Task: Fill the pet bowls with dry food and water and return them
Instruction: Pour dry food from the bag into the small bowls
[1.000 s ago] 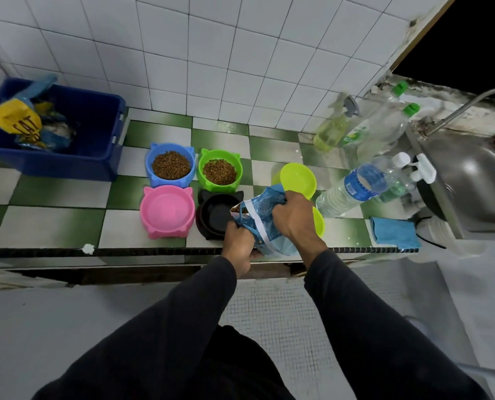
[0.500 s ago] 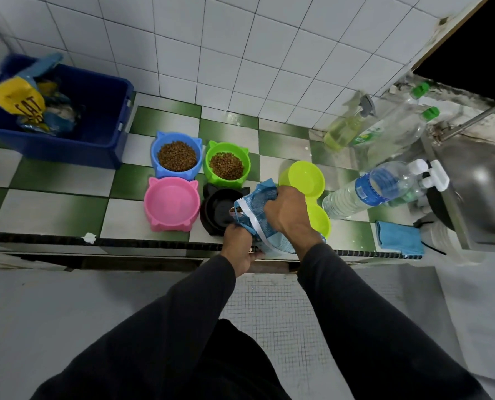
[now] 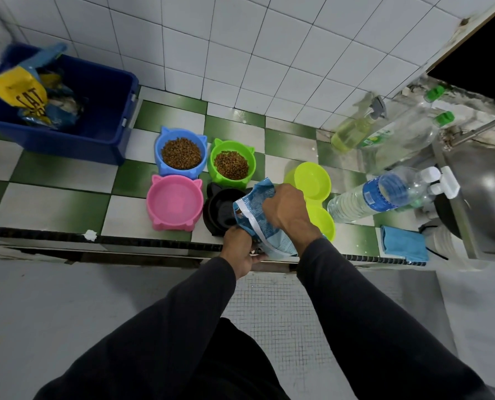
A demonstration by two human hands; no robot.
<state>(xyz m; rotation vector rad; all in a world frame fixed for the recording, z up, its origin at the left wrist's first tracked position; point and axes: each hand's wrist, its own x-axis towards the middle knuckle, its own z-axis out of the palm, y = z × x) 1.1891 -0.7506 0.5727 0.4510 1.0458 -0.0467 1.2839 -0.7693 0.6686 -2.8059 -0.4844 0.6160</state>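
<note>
Blue and crinkled, the food bag [image 3: 262, 223] is the thing nearest to the person, and both hands hold it. Its long axis runs from the counter edge [image 3: 154, 241] up and to the left, so its open mouth lies over the right part of the black bowl [image 3: 221, 210]. The left hand [image 3: 239, 249] grips the low end of the bag with curled fingers, and the right hand [image 3: 286, 210] is closed around the upper part, just behind the mouth. So the right hand is the nearer one to the opening, and I judge that it steers the pour while the left hand lifts the bottom.

The black bowl looks empty or almost empty; I cannot tell if some pieces have already fallen in. Just left of the black bowl, the pink bowl [image 3: 174, 206] is empty. On the right of the black bowl, partly behind the right hand, the yellow-green double bowl [image 3: 312, 180] is empty too. Behind the black bowl, the green bowl [image 3: 231, 163] holds dry food, and left of that the light blue bowl [image 3: 181, 153] is also filled with it. Further right of the black bowl, a water bottle [image 3: 379, 194] lies on its side, still with water inside.
</note>
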